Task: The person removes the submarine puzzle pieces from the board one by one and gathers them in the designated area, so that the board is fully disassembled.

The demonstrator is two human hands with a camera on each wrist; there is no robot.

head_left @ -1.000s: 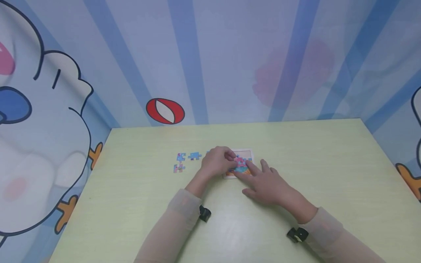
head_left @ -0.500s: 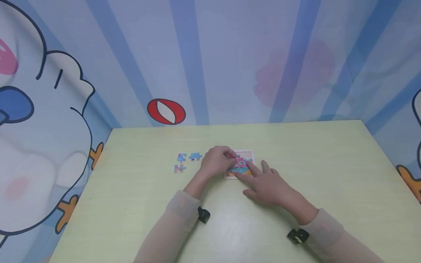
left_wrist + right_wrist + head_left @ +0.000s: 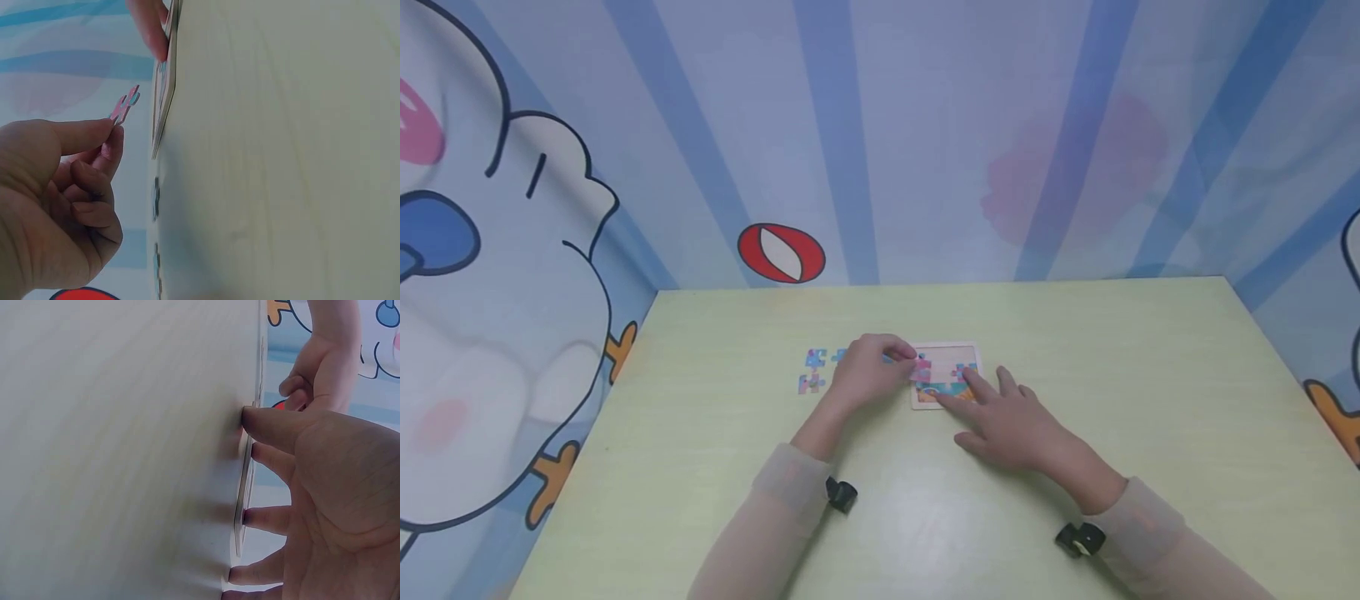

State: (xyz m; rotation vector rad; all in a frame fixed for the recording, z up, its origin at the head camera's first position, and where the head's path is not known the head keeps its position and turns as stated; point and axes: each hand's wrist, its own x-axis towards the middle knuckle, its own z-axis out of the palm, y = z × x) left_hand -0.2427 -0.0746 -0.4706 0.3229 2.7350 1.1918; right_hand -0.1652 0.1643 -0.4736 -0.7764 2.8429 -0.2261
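Observation:
In the head view my left hand pinches a pink and blue jigsaw piece between thumb and forefinger. The left wrist view shows that piece raised off the table, the other fingers curled. Beneath and beside it lies the puzzle tray, with pieces along its bottom and right side and bare board above them. My right hand has its fingers spread. Some of its fingertips rest on the tray, others on the table, as the right wrist view shows.
Left of the tray lie loose jigsaw pieces, among them a blue one and a pink one. My left hand partly covers another blue piece. A printed cloth wall stands behind the pale table.
My left hand has lifted the pink piece out of the tray's middle and drawn it left, baring more of the board. My right hand has stayed in place.

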